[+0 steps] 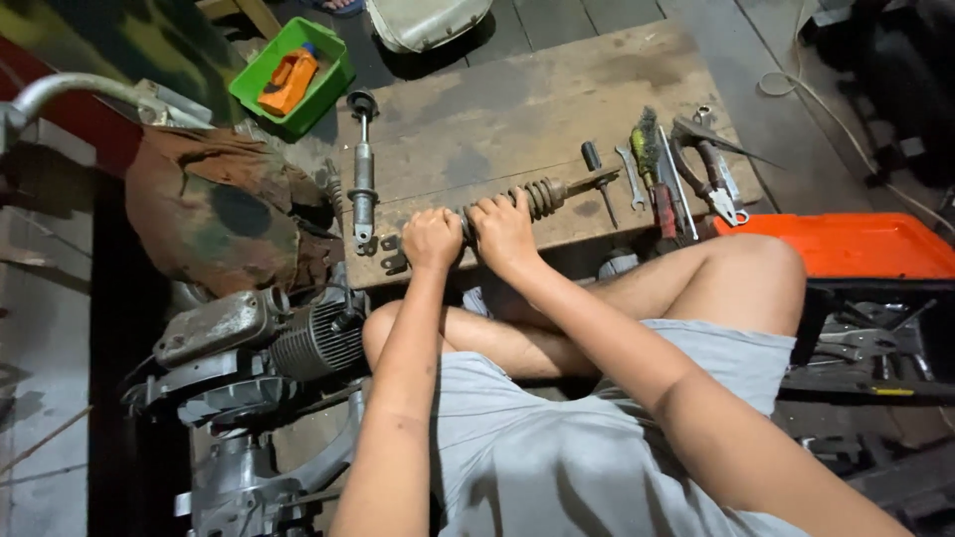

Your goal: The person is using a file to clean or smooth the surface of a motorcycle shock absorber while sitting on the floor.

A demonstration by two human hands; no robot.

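Observation:
A rusty coil spring assembly [542, 196] lies across the front edge of a worn wooden board [497, 119]. My left hand [432, 239] is closed around its left end. My right hand [505, 231] grips the coils just to the right of it, the two hands almost touching. A thin rod sticks out of the spring's far end toward the right. A grey shock absorber [362, 174] lies lengthwise on the board to the left of my hands. I sit cross-legged with bare knees under the board's edge.
Screwdriver [599, 179], wrench, wire brush [649, 149] and pliers [708, 177] lie on the board's right side. A green bin [290, 75] with an orange item stands at back left. An orange tray [856, 244] is at right, an engine [288, 348] at lower left.

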